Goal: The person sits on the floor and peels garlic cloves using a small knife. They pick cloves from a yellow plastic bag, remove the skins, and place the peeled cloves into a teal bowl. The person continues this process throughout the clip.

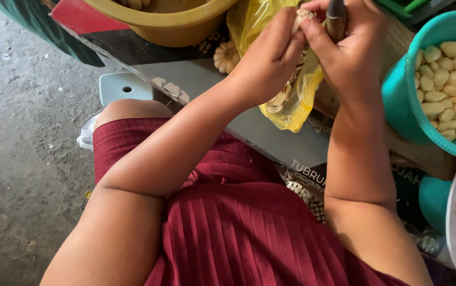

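My left hand (270,58) pinches a pale garlic clove (302,16) at the top of the view, its fingertips closed on the clove. My right hand (350,50) is closed around a small knife with a dark handle (336,18), held right beside the clove. Both hands work above a yellow plastic bag (294,103) that holds garlic skins. A whole garlic bulb (227,56) lies just left of the bag.
A teal bowl (403,95) of several peeled cloves stands at the right. Below it a white tray (453,222) holds garlic scraps. A yellow basin (169,24) sits at the top. My lap in a dark red pleated dress (228,228) fills the foreground, with concrete floor (21,132) on the left.
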